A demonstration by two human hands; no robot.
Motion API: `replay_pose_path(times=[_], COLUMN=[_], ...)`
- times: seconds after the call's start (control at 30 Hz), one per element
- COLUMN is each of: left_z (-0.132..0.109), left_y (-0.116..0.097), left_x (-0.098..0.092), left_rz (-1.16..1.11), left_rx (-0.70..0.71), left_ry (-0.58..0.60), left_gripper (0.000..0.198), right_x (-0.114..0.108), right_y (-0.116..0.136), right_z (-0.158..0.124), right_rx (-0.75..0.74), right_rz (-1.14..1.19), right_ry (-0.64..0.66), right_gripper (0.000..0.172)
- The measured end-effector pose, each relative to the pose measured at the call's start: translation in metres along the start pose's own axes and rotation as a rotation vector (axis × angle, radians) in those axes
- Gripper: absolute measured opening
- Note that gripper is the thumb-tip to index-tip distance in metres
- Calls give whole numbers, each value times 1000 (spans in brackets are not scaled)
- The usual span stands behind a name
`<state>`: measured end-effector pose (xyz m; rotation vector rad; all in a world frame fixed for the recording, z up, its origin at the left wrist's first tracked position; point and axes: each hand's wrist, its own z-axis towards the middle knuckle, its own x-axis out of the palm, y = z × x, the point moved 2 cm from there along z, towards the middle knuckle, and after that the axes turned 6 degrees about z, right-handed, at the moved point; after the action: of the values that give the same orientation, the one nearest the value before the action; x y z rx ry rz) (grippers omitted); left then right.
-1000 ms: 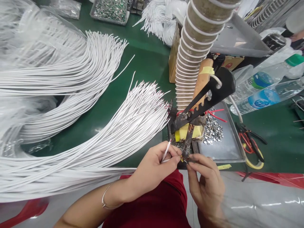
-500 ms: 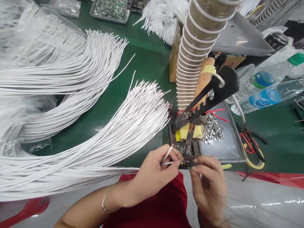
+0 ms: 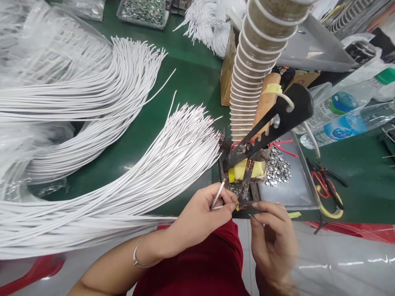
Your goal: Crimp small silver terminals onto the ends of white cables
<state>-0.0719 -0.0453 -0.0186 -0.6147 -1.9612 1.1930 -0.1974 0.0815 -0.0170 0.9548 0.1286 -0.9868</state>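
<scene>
My left hand (image 3: 200, 220) is closed on white wires (image 3: 218, 194); one short end with a reddish tip sticks up between the fingers. A tiny yellow-and-metal part (image 3: 237, 206) shows at its fingertips, too small to name. Just to the right, my right hand (image 3: 274, 240) is pinched, with a thin tip of something tiny between thumb and finger that I cannot make out. Above both hands a soldering iron (image 3: 266, 102) leans in a black notched stand (image 3: 271, 119), its dark bit (image 3: 246, 185) reaching down close to my left fingertips.
A large bundle of white wires (image 3: 160, 160) fans across the green table (image 3: 197, 78). A ribbed hose (image 3: 256, 70) rises behind the iron. At right lie a metal tray (image 3: 300, 185) with small metal squares (image 3: 277, 166), cutters (image 3: 328, 185) and plastic bottles (image 3: 348, 125).
My right fingers have shifted slightly right, and the tiny part at my left fingertips is now harder to see. My left hand keeps its grip on the wires.
</scene>
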Motion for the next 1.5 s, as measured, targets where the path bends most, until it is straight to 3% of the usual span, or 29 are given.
replay_pose_path(times=[0.2,0.43,0.63,0.77,0.9,1.03,1.23,1.37,1.5], left_z=[-6,-17,-25,-26,-24,-23,-19,-17,-15], left_y=[7,19,14,11,14,13,10,12,14], left_x=[3,13,10,5,5,4,0,-1,-3], left_rz=[76,529,652,633,591,551,450,381,361], left_rx=[4,65,188,217,212,161,29,12,-57], left_ry=[16,123,214,206,288,266,131,125,124], left_gripper=[12,17,16,26,25,23,19,19,20], right_x=[-9,-4,-11,-15,-14,-24,-44,-43,-38], right_y=[0,1,-2,-5,-1,-9,-72,-97,-80], right_z=[-2,3,7,6,7,12,24,26,23], right_rx=[124,295,297,251,176,188,166,182,177], right_rz=[30,276,285,294,367,180,-397,-455,-381], right_ry=[-59,206,299,337,366,326,167,158,88], right_gripper=[22,25,13,15,23,21,17,23,13])
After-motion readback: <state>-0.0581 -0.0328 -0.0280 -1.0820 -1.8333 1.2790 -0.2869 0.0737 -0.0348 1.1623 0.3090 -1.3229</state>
